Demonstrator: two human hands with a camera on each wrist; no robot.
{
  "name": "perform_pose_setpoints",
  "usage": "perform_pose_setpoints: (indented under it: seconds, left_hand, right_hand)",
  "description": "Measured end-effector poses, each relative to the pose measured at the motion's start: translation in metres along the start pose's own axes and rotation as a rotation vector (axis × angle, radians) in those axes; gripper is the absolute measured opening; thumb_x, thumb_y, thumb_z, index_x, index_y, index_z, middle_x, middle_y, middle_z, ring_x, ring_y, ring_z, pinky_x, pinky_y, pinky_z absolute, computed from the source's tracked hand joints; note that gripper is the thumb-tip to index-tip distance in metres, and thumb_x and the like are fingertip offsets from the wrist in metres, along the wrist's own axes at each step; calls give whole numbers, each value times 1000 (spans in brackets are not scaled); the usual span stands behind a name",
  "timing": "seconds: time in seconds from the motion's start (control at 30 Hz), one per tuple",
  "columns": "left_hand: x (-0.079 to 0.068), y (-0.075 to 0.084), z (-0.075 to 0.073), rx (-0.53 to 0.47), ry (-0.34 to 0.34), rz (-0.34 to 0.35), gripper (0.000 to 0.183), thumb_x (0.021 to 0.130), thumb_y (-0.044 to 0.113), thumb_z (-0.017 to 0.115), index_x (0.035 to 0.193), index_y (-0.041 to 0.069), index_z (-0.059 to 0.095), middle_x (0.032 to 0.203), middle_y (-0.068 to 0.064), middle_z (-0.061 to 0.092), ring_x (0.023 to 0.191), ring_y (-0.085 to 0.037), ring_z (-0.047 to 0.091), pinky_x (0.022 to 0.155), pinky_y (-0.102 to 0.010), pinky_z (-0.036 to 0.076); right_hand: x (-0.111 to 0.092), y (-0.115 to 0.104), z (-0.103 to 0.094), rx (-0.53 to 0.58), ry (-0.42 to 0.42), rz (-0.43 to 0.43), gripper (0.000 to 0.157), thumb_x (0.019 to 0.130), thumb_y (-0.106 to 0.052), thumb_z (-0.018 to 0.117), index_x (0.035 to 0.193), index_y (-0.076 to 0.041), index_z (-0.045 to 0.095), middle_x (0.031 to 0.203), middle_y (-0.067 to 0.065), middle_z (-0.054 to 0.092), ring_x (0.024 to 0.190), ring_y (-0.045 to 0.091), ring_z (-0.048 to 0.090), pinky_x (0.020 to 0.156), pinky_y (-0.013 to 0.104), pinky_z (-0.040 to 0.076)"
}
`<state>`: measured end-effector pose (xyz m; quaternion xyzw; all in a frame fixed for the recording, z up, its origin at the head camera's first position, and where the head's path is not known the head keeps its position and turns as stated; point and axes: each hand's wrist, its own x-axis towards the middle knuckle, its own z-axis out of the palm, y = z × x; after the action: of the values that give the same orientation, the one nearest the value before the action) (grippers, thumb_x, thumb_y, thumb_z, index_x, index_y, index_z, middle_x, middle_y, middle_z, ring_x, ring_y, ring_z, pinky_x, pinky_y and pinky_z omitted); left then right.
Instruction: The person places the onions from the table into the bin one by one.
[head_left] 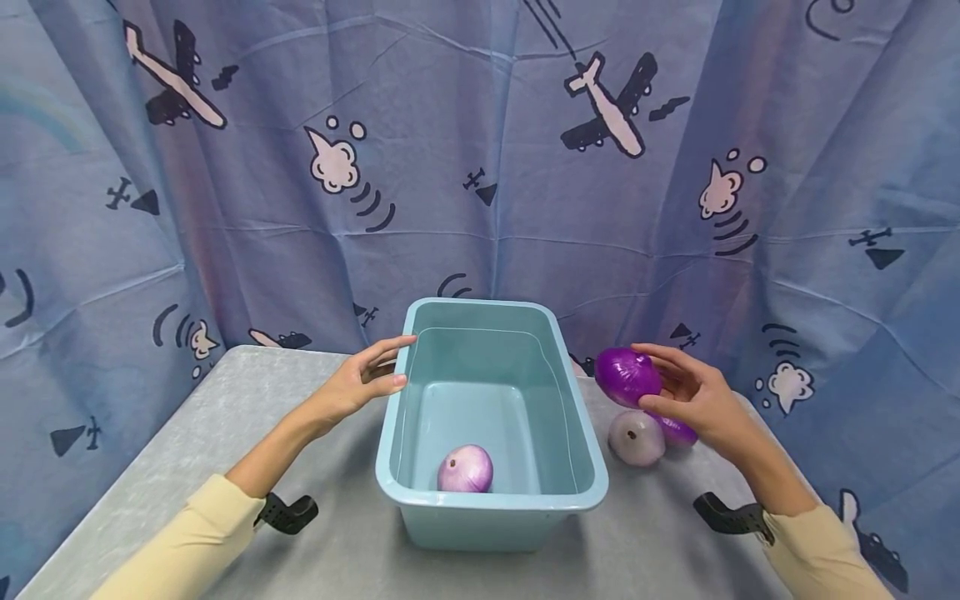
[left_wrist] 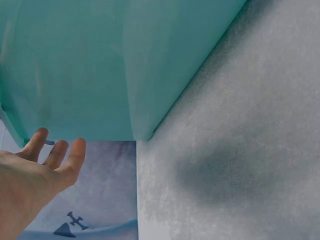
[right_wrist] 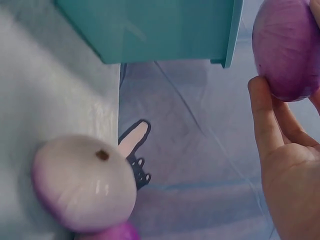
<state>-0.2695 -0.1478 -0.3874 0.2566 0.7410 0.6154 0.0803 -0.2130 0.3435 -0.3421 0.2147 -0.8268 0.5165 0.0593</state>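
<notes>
A light-blue plastic tub stands on the table, with a pale purple onion inside at its near end. My left hand is at the tub's left side, fingers spread and fingertips right at the rim. My right hand pinches a dark purple onion between thumb and fingers, raised to the right of the tub. Below it on the table lie a whitish onion and another purple onion, partly hidden behind the hand. The right wrist view shows the held onion at the fingertips.
The grey table carries the tub and loose onions. Behind its far edge hangs a blue curtain printed with planes. Black straps are worn at both wrists.
</notes>
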Motion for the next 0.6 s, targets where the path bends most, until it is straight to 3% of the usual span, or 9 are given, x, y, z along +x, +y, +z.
perform_pose_setpoints:
  seconds: [0.43,0.6]
  left_hand:
    - [0,3,0,36,11,-18,61,97,27,72,153,29,47,160,-10,33,144,-35,33,113,-56,31]
    - [0,6,-3,46,11,-25,61,96,28,72,153,26,48,158,-12,35,143,-36,34,112,-57,33]
  right_hand:
    - [21,-15,14,66,-43,-49,64,91,6,72,149,-8,50,144,8,54,123,15,59,91,29,53]
    - [28,-20,18,84,-67,-53,65,91,5,73,150,-9,50,144,8,54,122,17,60,90,32,55]
